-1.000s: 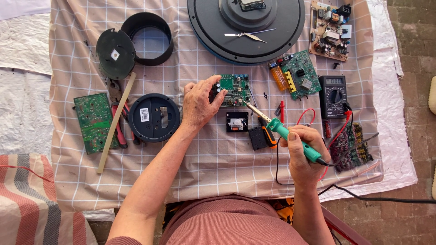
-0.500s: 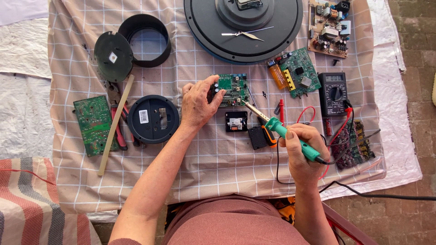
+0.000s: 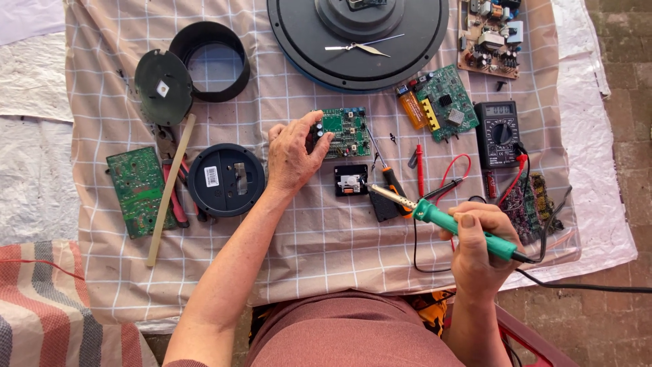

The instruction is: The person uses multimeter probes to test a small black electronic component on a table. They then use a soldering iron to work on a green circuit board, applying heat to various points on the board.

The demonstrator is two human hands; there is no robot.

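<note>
nearest the viewer, the right hand point(image 3: 479, 251) is curled in a fist around the green handle of a soldering iron point(image 3: 445, 221), thumb on top. the iron's metal tip points left and far, ending just beside a small black square module point(image 3: 351, 181) that lies on the checked cloth point(image 3: 326, 238). a black cable point(image 3: 584, 285) trails from the iron's handle off to the right.

further off and to the left, the left hand point(image 3: 292, 158) rests palm down, its fingers bent and pinching the left edge of a small green circuit board point(image 3: 345, 131) near the middle of the cloth.

to the left lie a round black housing point(image 3: 225, 179), a larger green board point(image 3: 139, 191), a pale wooden stick point(image 3: 170, 189) and red-handled pliers point(image 3: 178, 204). to the right sit a black multimeter point(image 3: 499, 134) with red and black leads, and another green board point(image 3: 445, 103) beside an orange part.

at the far edge are a large dark round clock back point(image 3: 358, 41) with loose hands, a black ring point(image 3: 214, 61) and a dark disc point(image 3: 163, 87).
</note>
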